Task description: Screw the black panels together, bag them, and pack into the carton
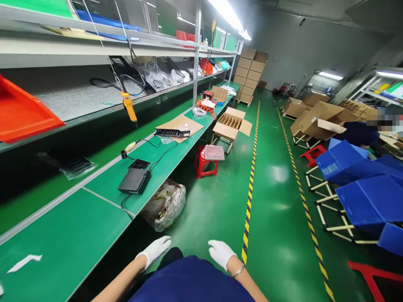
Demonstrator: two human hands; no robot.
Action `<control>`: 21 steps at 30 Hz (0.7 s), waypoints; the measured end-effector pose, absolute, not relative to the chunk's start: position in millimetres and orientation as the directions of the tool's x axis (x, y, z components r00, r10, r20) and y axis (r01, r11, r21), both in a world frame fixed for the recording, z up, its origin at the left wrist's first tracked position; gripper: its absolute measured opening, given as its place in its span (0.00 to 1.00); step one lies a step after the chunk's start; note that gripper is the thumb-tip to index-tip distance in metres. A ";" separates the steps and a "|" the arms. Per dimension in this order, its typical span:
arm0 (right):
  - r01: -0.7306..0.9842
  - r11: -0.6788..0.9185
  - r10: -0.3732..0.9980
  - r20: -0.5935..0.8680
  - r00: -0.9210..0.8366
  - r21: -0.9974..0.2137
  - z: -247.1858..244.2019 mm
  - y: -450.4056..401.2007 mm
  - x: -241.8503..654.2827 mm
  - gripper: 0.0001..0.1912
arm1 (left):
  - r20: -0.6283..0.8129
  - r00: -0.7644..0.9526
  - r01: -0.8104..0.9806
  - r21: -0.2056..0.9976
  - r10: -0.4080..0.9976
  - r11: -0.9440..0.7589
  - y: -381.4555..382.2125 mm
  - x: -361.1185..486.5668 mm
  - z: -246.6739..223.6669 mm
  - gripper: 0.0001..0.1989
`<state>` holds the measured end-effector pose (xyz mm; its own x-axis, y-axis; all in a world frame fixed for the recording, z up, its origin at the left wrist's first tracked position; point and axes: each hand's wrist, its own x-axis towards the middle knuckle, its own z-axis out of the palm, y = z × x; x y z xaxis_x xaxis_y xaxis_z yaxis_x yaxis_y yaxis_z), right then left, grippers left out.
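Observation:
My left hand [155, 251], in a white glove, hangs in front of my body below the bench edge, its fingers stretched forward with nothing in them. Also gloved in white, my right hand [221, 254] is held over the floor on the other side, fingers loosely extended and holding nothing. Neither hand touches anything. Closest to my left hand is a clear plastic bag [172, 205] of scraps under the bench. On the green workbench [72, 235] above it sits a black box-shaped device [134, 181] with cables. A yellow electric screwdriver [128, 107] hangs over the bench.
A red stool [206, 167] and an open carton [229, 124] stand beside the bench. Yellow-black floor tape [251, 184] marks the aisle. To the right are blue bins [374, 201] on frames and a person [360, 133]. Stacked cartons [250, 75] rise at the far end.

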<state>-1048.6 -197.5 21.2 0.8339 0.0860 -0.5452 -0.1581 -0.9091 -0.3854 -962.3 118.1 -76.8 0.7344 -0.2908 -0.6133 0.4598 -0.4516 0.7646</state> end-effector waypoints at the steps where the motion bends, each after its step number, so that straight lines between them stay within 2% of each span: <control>1: -0.173 -0.905 0.080 -0.553 0.829 -0.390 18.9 -205.8 -1038.9 0.29 | -0.603 0.740 0.428 0.764 -0.298 -0.484 108.2 -949.3 -75.8 0.17; 5: -0.208 -0.888 0.070 -0.568 0.820 -0.410 10.5 -234.2 -980.8 0.30 | -0.595 0.741 0.341 0.733 -0.311 -0.589 78.0 -890.6 -74.7 0.12; 11: -0.183 -0.900 0.086 -0.573 0.815 -0.395 29.2 -278.6 -848.2 0.31 | -0.572 0.754 0.271 0.720 -0.324 -0.639 23.4 -765.6 -64.8 0.12; 15: -0.149 -0.921 0.088 -0.564 0.821 -0.361 63.1 -314.3 -753.3 0.30 | -0.528 0.771 0.211 0.740 -0.356 -0.639 -19.4 -658.1 -40.7 0.17; 21: -0.181 -0.919 0.021 -0.503 0.864 -0.350 99.1 -380.1 -630.6 0.31 | -0.475 0.794 0.123 0.736 -0.379 -0.665 -68.9 -519.3 -5.3 0.26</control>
